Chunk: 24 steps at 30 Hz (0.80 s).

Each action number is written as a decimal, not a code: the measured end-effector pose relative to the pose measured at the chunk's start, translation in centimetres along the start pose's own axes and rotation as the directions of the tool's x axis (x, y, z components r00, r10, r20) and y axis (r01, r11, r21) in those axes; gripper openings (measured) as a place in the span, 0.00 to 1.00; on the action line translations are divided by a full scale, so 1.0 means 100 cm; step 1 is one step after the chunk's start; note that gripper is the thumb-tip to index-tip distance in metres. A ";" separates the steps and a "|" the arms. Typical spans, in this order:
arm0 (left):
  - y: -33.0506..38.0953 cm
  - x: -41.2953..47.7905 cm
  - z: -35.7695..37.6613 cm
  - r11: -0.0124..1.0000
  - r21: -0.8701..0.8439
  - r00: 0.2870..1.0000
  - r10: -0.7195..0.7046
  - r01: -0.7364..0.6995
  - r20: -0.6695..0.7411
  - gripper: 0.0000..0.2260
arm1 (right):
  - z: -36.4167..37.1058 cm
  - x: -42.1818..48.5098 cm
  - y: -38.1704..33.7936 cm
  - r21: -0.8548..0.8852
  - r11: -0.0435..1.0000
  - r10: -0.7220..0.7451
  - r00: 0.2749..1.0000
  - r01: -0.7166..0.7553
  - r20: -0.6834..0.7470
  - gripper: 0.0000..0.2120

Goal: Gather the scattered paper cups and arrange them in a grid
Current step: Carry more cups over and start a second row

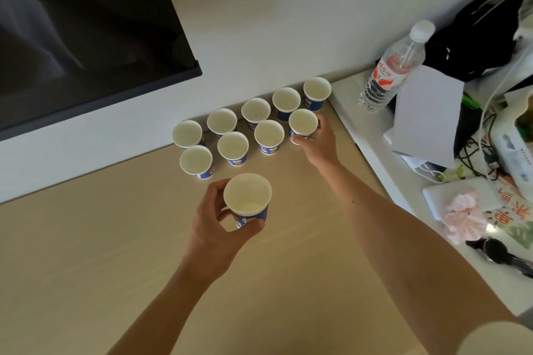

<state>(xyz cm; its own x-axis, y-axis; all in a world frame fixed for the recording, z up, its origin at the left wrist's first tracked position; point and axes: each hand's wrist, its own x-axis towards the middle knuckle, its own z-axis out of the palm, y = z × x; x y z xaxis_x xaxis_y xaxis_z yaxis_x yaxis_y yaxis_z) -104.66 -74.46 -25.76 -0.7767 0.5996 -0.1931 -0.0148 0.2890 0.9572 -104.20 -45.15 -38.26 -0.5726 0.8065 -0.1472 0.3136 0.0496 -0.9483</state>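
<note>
We see paper cups (233,145), matt white inside, on a smooth wood-grain table (86,253). Right of the table, the bottle (392,66) is clear glossy plastic, the scrunchie (461,216) crinkled cloth.

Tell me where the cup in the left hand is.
Head view, near centre: the held cup, gripped by the left hand, is on the near side of the two cup rows, closest to the front-row cup second from left.

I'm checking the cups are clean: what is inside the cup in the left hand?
The cup in the left hand shows a bare white inside, nothing in it; the near inner wall is hidden.
</note>
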 end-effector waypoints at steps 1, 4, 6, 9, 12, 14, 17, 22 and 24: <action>0.000 0.001 0.000 1.000 0.004 1.000 0.000 0.000 0.005 0.28 | 0.000 0.001 0.001 0.007 1.000 0.000 1.000 0.000 0.001 0.26; 0.000 0.005 0.003 1.000 0.008 1.000 0.003 -0.003 0.008 0.28 | 0.002 0.004 0.004 0.005 1.000 -0.003 1.000 0.003 0.008 0.27; -0.001 0.007 0.005 1.000 0.010 1.000 0.006 -0.006 0.012 0.29 | 0.003 0.005 0.006 -0.001 1.000 -0.004 1.000 0.004 0.023 0.29; -0.002 0.010 0.006 1.000 0.011 1.000 0.013 -0.013 0.013 0.29 | 0.006 0.008 0.009 -0.007 1.000 -0.004 1.000 0.004 0.031 0.31; -0.005 0.012 0.008 1.000 -0.002 1.000 -0.002 0.002 0.007 0.29 | 0.004 0.003 0.011 0.001 1.000 0.024 0.999 -0.024 0.025 0.35; -0.006 0.015 0.010 1.000 -0.012 1.000 -0.011 0.011 -0.001 0.29 | -0.001 -0.011 0.012 -0.003 0.998 0.069 0.997 -0.069 -0.033 0.38; -0.005 0.022 0.017 1.000 -0.025 1.000 -0.011 0.011 -0.022 0.30 | -0.015 -0.048 0.005 0.028 0.998 0.052 0.991 -0.049 -0.125 0.34; 0.003 0.038 0.039 0.999 0.037 1.000 0.020 -0.020 -0.011 0.28 | -0.053 -0.108 -0.028 0.048 0.987 -0.159 0.916 0.152 0.367 0.31; 0.008 0.043 0.050 0.997 0.068 1.000 0.020 -0.021 0.012 0.29 | -0.057 -0.123 -0.036 0.020 0.971 -0.222 0.867 0.239 0.446 0.34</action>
<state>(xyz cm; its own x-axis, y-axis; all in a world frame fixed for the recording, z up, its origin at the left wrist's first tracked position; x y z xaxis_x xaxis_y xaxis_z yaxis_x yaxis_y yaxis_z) -104.86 -67.94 -26.85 -0.7690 0.6143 -0.1767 0.0439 0.3267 0.9441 -93.95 -51.91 -31.41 -0.9038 0.4259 -0.0421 0.1527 0.2290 -0.9614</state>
